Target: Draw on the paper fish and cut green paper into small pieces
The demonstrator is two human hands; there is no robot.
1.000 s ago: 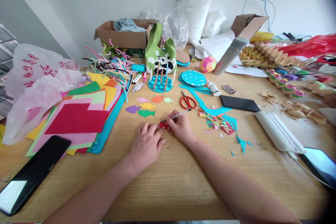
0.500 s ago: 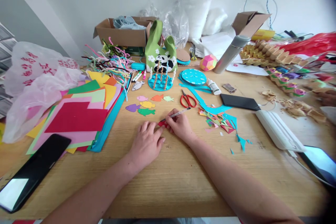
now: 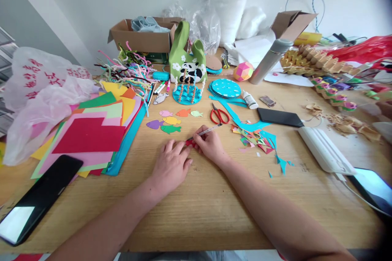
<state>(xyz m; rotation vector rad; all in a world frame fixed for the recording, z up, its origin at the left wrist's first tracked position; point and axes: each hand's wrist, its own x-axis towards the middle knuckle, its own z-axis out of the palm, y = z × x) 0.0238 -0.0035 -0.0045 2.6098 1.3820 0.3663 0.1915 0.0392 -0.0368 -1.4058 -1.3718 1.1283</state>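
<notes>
My right hand [image 3: 210,145] is closed round a slim pen [image 3: 210,129], its tip down at a small red paper piece [image 3: 190,143] on the table. My left hand [image 3: 172,164] lies flat with its fingers loosely spread, the fingertips at the left edge of that red piece. Both hands partly cover the piece, so its full outline is hidden. Just beyond them lie several paper fish, among them a green fish [image 3: 171,129], a yellow fish [image 3: 172,120] and a purple fish [image 3: 154,124]. Red-handled scissors [image 3: 219,115] rest behind the pen.
A stack of coloured sheets [image 3: 88,135] and a black phone [image 3: 41,200] are on the left. Paper scraps [image 3: 254,138], a glue bottle [image 3: 250,100] and a white power bank [image 3: 326,151] lie on the right. A green panda bag [image 3: 189,63] stands behind.
The view has shifted very slightly. Both hands stay at the red piece, and the pen has barely moved.
</notes>
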